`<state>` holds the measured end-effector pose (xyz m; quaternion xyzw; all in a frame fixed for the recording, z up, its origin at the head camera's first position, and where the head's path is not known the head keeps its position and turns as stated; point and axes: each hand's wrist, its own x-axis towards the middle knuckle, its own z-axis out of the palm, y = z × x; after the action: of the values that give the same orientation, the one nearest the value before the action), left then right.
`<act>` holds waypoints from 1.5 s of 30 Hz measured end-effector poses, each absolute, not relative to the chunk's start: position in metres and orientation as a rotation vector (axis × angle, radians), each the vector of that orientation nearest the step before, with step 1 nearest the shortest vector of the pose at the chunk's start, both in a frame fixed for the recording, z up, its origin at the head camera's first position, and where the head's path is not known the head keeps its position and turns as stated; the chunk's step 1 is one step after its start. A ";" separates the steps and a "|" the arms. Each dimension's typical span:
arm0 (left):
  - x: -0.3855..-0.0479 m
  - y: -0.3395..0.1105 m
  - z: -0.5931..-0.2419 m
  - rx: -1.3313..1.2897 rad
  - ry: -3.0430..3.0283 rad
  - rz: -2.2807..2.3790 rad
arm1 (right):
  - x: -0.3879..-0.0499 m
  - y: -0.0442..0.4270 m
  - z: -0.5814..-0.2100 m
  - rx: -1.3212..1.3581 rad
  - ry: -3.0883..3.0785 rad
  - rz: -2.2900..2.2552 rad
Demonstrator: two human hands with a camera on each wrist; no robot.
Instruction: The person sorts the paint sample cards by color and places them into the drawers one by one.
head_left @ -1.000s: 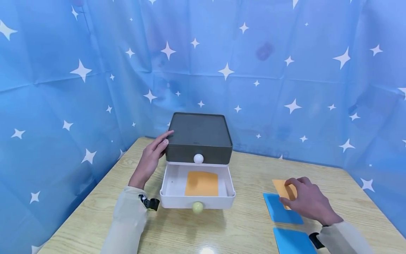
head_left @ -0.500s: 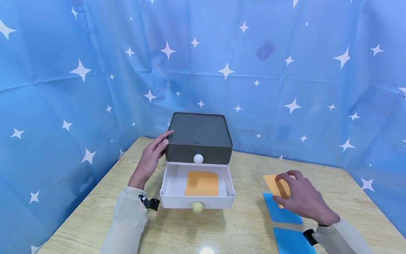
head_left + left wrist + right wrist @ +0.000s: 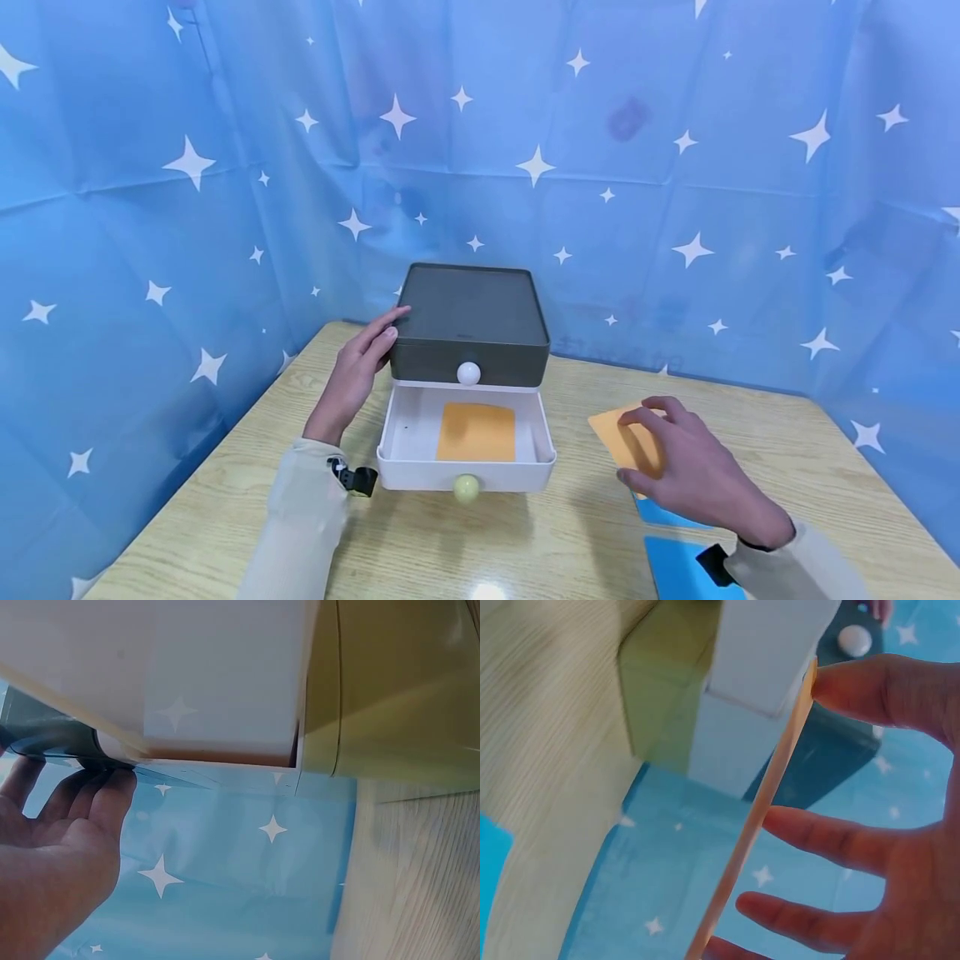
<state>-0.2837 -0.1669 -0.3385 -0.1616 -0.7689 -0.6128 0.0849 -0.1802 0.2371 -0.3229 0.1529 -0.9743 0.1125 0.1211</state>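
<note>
My right hand (image 3: pixel 697 467) pinches an orange square card (image 3: pixel 615 442) between thumb and fingertips, holding it tilted above the table. The right wrist view shows that card (image 3: pixel 761 802) nearly edge-on. In the middle stands a small drawer box (image 3: pixel 472 304), dark grey on top. Its lower white drawer (image 3: pixel 412 475) is pulled out, and another orange card (image 3: pixel 476 433) lies flat inside. My left hand (image 3: pixel 352 375) rests against the box's left side, fingers stretched along the top edge. In the left wrist view, the left hand (image 3: pixel 75 832) touches the dark part; some fingertips are hidden.
Two blue cards lie on the wooden table (image 3: pixel 577 533) at the right: a rear one (image 3: pixel 662 515) partly hidden by the right hand, and a front one (image 3: pixel 675 575). The box has a white knob (image 3: pixel 468 373) and a pale green knob (image 3: pixel 467 489). A starry blue curtain (image 3: pixel 480 150) hangs behind.
My right hand has lifted the orange card off the rear blue card and moved left toward the drawer with it. The left hand and the box have stayed put.
</note>
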 end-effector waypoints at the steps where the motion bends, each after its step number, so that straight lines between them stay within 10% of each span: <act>1: -0.284 -0.167 -0.338 -0.482 -2.291 -1.829 | -0.180 0.234 -0.321 0.462 -2.840 0.340; 45: -0.285 -0.166 -0.341 -0.495 -2.270 -1.835 | -0.168 0.185 -0.313 1.194 -2.571 0.443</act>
<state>-0.2855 -0.1662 -0.3409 -0.1666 -0.7637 -0.6171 0.0903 -0.1681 0.1851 -0.3130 0.4124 -0.8878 0.1530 0.1356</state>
